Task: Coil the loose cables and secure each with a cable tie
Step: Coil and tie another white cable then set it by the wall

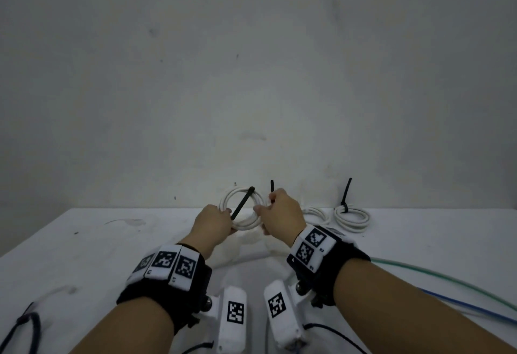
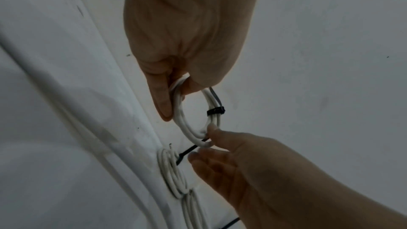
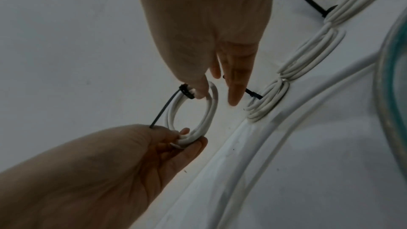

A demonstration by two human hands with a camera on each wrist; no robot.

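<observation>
Both hands hold one white cable coil (image 1: pixel 242 208) upright above the far edge of the white table (image 1: pixel 84 241). The left hand (image 1: pixel 214 220) curls its fingers round the coil's left side. The right hand (image 1: pixel 282 212) pinches the coil's right side with thumb and forefinger, its other fingers loosely extended. A black cable tie (image 1: pixel 242 203) already circles the coil, its loose tail slanting across the ring. Right of the coil, two more tied white coils (image 1: pixel 352 216) lie on the table against a plain grey wall (image 1: pixel 251 73). A green hose (image 1: pixel 447 278) and a blue cable (image 1: pixel 470 309) cross the table nearer the person, right of the coil.
</observation>
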